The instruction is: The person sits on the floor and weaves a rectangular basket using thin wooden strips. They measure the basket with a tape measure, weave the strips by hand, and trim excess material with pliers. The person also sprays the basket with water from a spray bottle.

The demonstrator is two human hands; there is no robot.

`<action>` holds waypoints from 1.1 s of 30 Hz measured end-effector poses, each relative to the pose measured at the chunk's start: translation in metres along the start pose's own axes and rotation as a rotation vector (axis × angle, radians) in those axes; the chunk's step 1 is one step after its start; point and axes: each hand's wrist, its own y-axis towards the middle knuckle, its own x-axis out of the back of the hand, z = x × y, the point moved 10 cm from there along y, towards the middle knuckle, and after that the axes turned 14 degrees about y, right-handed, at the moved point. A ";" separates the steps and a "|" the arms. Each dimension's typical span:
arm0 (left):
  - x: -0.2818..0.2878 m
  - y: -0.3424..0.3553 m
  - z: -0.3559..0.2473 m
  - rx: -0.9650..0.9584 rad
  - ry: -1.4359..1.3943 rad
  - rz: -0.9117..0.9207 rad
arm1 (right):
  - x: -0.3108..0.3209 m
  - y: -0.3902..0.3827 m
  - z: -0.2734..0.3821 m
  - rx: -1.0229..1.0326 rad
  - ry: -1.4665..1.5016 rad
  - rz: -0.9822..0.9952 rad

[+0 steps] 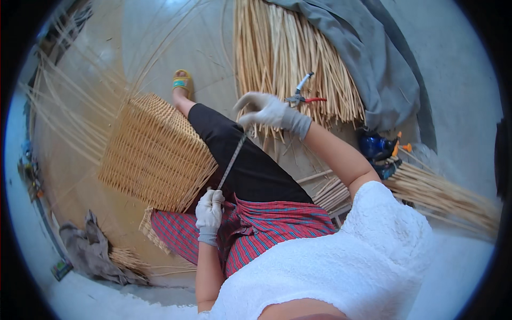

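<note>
My left hand (209,216), in a pale knit glove, grips the lower end of a long, narrow measuring strip (232,162) that slants up across my black trouser leg. My gloved right hand (266,112) is raised at the strip's upper end, fingers curved and apart; whether it touches the strip is unclear. A woven wicker basket body (149,152) lies at my left, with long loose canes fanning out from it. Red-handled pruning shears (304,99), beside my right hand, rest on a large bundle of peeled canes (290,48). Red checked cloth (272,224) covers my lap.
A grey cloth (368,64) drapes beside the large bundle. At my right are a blue glossy object (373,145) and more canes (442,194). A dark cloth (85,245) lies at lower left near short canes (128,258). My sandalled foot (182,82) extends forward.
</note>
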 end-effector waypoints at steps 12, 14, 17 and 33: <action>0.033 -0.005 0.061 0.104 -1.167 -0.559 | 0.187 -0.046 -0.202 -0.254 -1.390 -0.326; 0.033 0.005 0.059 0.059 -1.194 -0.564 | 0.177 -0.056 -0.207 -0.236 -1.414 -0.376; 0.079 0.022 0.061 0.079 -1.255 -0.581 | 0.159 -0.060 -0.140 -0.079 -1.312 -0.537; -0.107 0.023 0.084 0.377 -1.348 -0.333 | -0.117 -0.159 0.052 0.351 -0.819 0.120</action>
